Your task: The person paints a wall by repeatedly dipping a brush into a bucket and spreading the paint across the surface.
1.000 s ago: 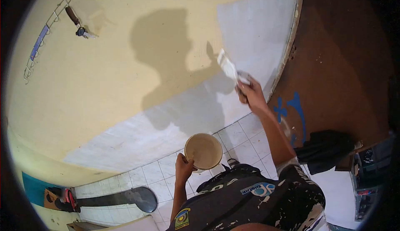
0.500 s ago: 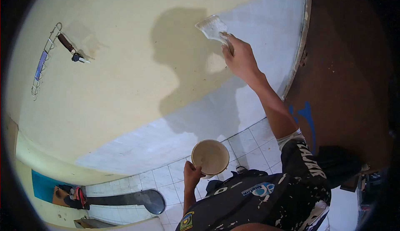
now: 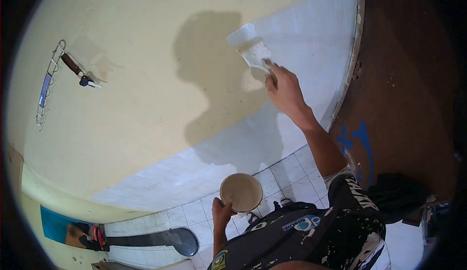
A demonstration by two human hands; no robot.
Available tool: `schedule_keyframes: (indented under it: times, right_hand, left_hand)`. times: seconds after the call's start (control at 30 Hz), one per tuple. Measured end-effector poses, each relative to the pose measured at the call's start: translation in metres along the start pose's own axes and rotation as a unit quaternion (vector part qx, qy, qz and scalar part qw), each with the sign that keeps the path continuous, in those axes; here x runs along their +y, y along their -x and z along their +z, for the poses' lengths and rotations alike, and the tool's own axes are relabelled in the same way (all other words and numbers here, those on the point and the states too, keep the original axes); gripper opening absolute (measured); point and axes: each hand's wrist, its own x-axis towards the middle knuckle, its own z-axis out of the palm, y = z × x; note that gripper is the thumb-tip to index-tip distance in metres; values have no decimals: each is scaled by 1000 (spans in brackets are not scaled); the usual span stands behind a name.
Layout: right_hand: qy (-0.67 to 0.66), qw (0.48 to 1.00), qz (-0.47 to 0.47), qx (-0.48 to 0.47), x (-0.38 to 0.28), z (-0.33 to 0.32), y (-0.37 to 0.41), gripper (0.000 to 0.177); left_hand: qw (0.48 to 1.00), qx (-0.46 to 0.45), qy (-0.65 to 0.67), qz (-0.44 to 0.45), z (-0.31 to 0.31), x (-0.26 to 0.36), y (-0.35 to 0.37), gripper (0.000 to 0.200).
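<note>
My right hand (image 3: 286, 91) is closed around the handle of a wide paintbrush (image 3: 256, 56), whose bristles meet the wall. A fresh white patch (image 3: 240, 33) lies just above the bristle tips. The cream wall (image 3: 136, 109) carries white paint (image 3: 311, 41) on its right side and in a band along the bottom. My left hand (image 3: 222, 211) grips the rim of a round paint bucket (image 3: 248, 192), held low in front of my body. The bucket's inside looks beige-grey. My shadow falls across the wall left of the brush.
A hook rack (image 3: 46, 87) with hanging keys (image 3: 85, 81) is fixed to the wall at the left. On the right stands a brown door-like panel (image 3: 404, 90) with blue marks. White floor tiles (image 3: 194, 212) run below the wall. A long dark object (image 3: 182, 241) lies at lower left, near a person (image 3: 80, 233).
The brush in my right hand has moved down and slightly right, and a white patch now shows above it. The bucket sits slightly lower in view.
</note>
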Motion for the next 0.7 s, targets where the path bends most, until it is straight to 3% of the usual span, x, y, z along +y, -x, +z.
schedule_keyframes:
  times: [0.13,0.23,0.37,0.53,0.7]
  right_hand:
    - [1,997,-64,43,-20,-9,-36,40]
    - [48,998,-48,18,-19,2,-50,42]
    - [62,997,-50,14,28,39,-7,44]
    - [53,996,34,-64,56,47,64,46]
    - [41,998,24,-36,25,12,32,43]
  left_hand:
    - [999,-6,-19,-28,-7,2,-10,27]
    - [999,-11,5,-30,-5,-5,-19,27]
    - [1000,-3,-23,-5,-4,13,-8,26]
    - [999,-11,-18,-40,0,12,-9,25]
    - [996,-37,36,-69,6,-7,-21,24]
